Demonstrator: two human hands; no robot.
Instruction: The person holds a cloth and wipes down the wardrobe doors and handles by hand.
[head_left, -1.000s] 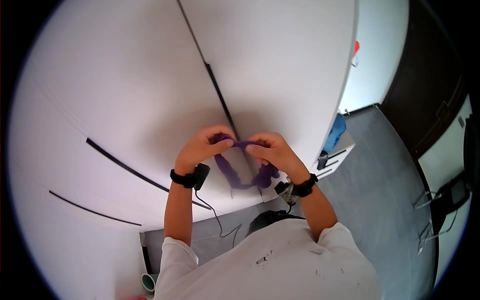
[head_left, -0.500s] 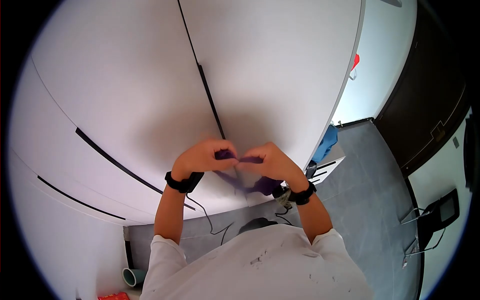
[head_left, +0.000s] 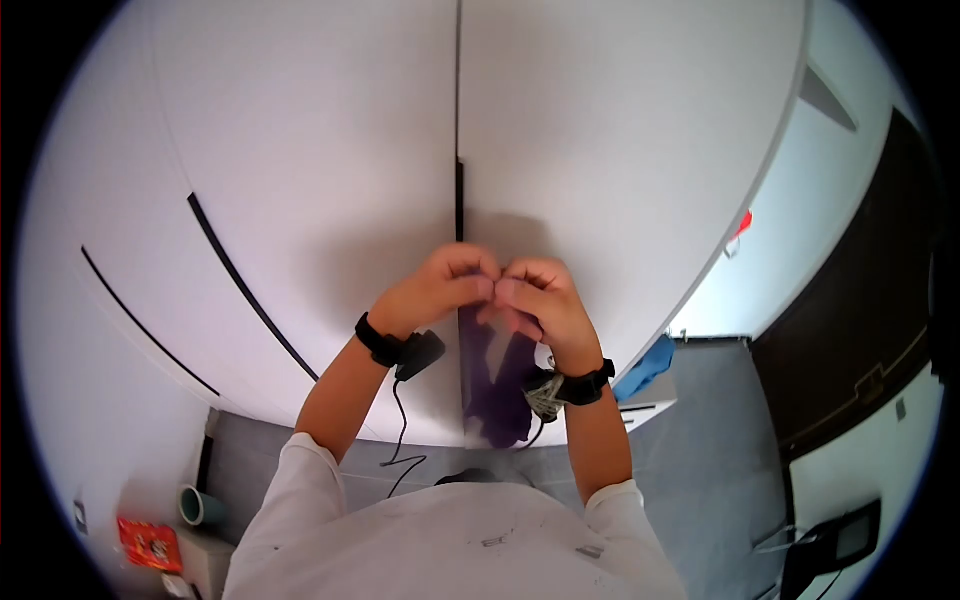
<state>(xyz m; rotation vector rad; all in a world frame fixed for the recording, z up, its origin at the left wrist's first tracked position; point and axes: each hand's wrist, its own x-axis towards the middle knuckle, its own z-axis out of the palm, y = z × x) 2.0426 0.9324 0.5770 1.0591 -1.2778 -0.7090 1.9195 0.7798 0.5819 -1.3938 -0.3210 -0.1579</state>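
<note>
Both hands meet fingertip to fingertip in front of the white cabinet doors. My left hand is closed in a pinch, thumb against the curled fingers. Beside it my right hand pinches too, its thumb close to the left one. From the pinched fingers hangs a thin, limp purple piece of material, with a paler gap in its middle. Whether it is cloth or a plastic bag I cannot tell. Black straps with small devices sit on both wrists.
Long black handles run along the cabinet doors. A thin cable dangles from the left wrist. At lower left are a green cup-shaped container and a red packet. A blue cloth lies right, and a black chair stands further right.
My view has turned, so the door seam now stands upright near the middle. Both hands have drawn closer together and higher, and the purple material now hangs straighter below them.
</note>
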